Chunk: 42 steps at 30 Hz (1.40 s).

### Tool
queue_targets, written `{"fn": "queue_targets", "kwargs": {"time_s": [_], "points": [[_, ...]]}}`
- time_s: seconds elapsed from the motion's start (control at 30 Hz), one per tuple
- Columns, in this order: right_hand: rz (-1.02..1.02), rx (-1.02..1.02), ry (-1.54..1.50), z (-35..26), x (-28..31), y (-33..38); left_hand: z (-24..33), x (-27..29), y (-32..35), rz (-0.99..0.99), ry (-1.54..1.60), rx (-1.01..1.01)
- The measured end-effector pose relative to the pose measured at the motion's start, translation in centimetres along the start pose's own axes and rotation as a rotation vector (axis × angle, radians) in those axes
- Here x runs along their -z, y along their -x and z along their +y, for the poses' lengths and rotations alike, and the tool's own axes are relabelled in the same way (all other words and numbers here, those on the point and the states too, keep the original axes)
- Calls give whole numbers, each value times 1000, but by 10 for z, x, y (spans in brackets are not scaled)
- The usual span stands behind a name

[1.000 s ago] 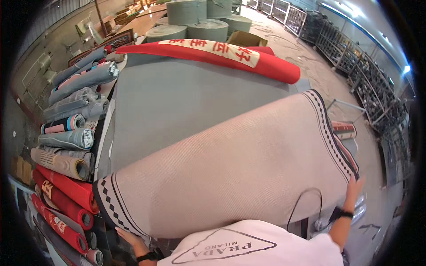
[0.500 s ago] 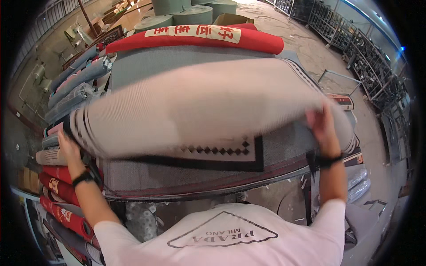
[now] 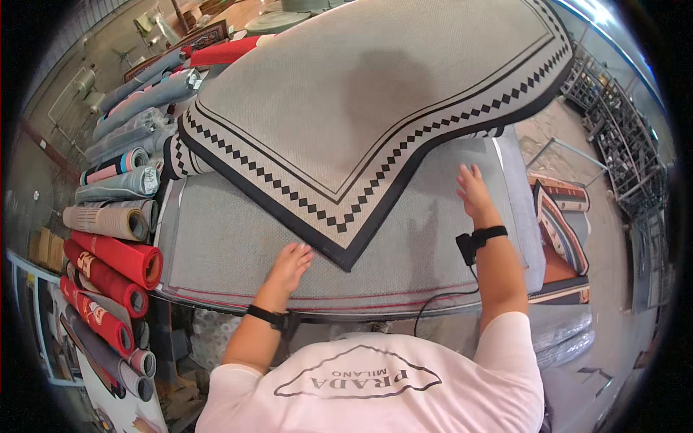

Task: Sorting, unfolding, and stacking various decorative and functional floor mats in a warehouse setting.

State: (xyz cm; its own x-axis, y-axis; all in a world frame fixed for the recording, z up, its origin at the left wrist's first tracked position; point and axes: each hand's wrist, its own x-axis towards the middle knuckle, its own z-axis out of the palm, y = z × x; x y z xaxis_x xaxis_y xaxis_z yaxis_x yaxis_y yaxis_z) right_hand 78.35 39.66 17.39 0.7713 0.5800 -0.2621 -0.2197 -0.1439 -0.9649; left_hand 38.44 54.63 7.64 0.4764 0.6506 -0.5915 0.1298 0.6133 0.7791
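A large beige-grey rug (image 3: 303,94) with a black edge and a black diamond border spreads ahead of me, one corner pointing toward my body. Beneath that corner lies a grey textured mat (image 3: 224,231) with dark red lines near its front edge. My left hand (image 3: 291,265) is open beside the rug's black edge, left of the corner; I cannot tell whether the fingertips touch it. To the right of the corner, my right hand (image 3: 474,193) hovers over the grey mat, fingers apart and nothing in them. Both wrists wear black bands.
Rolled grey rugs (image 3: 115,184) and red rolls (image 3: 119,260) are stacked along the left. Folded patterned rugs (image 3: 563,231) lie at the right, below a metal frame (image 3: 577,155). Dark wheeled racks (image 3: 621,123) stand farther right. A thin black cable (image 3: 426,307) hangs near my right arm.
Both hands have let go of the rug. It has swung forward and opened out, its diamond-bordered side now showing. My left hand has moved right, toward the middle.
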Motion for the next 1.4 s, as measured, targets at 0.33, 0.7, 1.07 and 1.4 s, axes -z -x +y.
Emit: {"fn": "queue_targets", "kwargs": {"time_s": [0.33, 0.7, 1.07, 1.4], "points": [[40, -132, -295, 55, 19, -76, 79, -47, -49, 281, -168, -522], [10, 1121, 1054, 3, -100, -179, 402, -87, 0, 206, 9, -999], [-362, 743, 1530, -1, -94, -103, 412, -30, -18, 52, -17, -997], [-298, 748, 1189, -5, -29, 32, 301, -12, -32, 142, -90, -717]]}}
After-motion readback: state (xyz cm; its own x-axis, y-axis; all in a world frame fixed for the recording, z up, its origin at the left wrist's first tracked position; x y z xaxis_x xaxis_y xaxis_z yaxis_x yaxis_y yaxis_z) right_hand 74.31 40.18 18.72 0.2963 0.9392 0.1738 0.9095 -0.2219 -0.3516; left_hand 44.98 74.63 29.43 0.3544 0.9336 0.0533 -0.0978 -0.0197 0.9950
